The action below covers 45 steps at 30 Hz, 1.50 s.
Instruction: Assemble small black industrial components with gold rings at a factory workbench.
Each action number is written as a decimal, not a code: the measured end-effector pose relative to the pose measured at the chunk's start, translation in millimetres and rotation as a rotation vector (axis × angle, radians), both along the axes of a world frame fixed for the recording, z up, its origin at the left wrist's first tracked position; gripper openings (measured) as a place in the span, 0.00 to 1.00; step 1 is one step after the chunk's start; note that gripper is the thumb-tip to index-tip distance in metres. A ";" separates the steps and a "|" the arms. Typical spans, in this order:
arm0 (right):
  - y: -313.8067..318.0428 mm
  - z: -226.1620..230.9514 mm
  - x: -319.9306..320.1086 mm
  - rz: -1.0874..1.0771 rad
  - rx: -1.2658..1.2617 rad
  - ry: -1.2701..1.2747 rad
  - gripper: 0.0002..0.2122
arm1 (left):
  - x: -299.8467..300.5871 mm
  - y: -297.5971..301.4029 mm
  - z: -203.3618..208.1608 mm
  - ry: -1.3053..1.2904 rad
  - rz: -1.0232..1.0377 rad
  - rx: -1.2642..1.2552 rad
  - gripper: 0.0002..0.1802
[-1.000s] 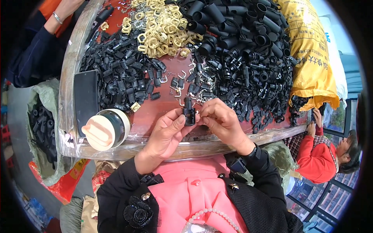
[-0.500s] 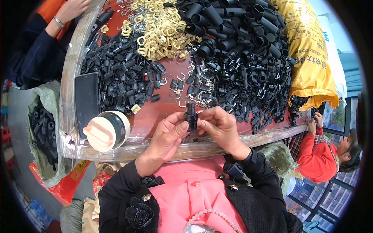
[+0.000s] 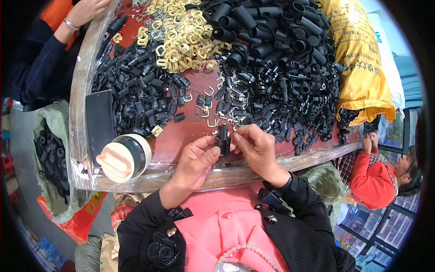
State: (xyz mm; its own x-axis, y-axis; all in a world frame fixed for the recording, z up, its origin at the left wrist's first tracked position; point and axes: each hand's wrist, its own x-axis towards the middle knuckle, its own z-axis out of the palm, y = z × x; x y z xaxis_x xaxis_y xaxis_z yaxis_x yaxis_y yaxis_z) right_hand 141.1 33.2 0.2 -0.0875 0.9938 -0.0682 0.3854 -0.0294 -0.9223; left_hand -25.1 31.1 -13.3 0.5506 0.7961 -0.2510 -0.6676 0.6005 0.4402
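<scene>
Black Fitting Held Upright in Left Hand, Right Hand Alongside

The black fitting [image 3: 223, 141] is located above the near edge of the red-topped desk [image 3: 174, 143], in front of the person's chest. It is held upright. The left hand [image 3: 195, 159] has its thumb and fingers clamped on the fitting from the left side. The right hand [image 3: 259, 147] is positioned at the fitting's right side, thumb and forefinger brought close together; whether they grip a small piece or merely touch the fitting cannot be told.

Just beyond the hands lie bent metal hooks [image 3: 209, 108], loosely scattered between two heaps. To the left is a heap of small black blocks [image 3: 140, 88]; to the right, a heap of black clips [image 3: 297, 93]. Farther back are a pile of pale yellow frames [image 3: 188, 38] and, beside it on the right, a pile of black tubes [image 3: 272, 27].

At the left near corner stands a jar with a cream lid [image 3: 115, 164], next to a dark flat slab [image 3: 100, 118]. A yellow sack [image 3: 362, 63] occupies the right side. Below the desk's left edge, a green woven sack [image 3: 47, 111] contains black parts. A co-worker's hand [image 3: 89, 12] shows at the upper left; a co-worker in red [image 3: 372, 181] is at the right.
</scene>
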 end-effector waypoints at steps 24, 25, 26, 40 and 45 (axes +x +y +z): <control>-0.1 32.2 32.4 0.077 -0.273 0.525 0.05 | 16.3 -0.8 16.6 -0.007 -0.035 -0.092 0.17; -0.7 33.8 31.1 0.107 -0.131 0.409 0.05 | 16.4 -1.4 18.0 -0.007 -0.033 -0.095 0.17; -1.3 35.3 29.6 0.137 0.009 0.293 0.04 | 16.9 -1.7 18.9 0.000 -0.050 -0.103 0.17; -3.4 38.0 15.8 0.272 0.546 -0.224 0.05 | 10.1 -6.3 20.7 0.222 -0.139 -0.036 0.17; -6.1 37.9 10.9 0.287 0.446 -0.156 0.05 | 2.9 -3.8 26.6 0.278 -0.167 -0.014 0.17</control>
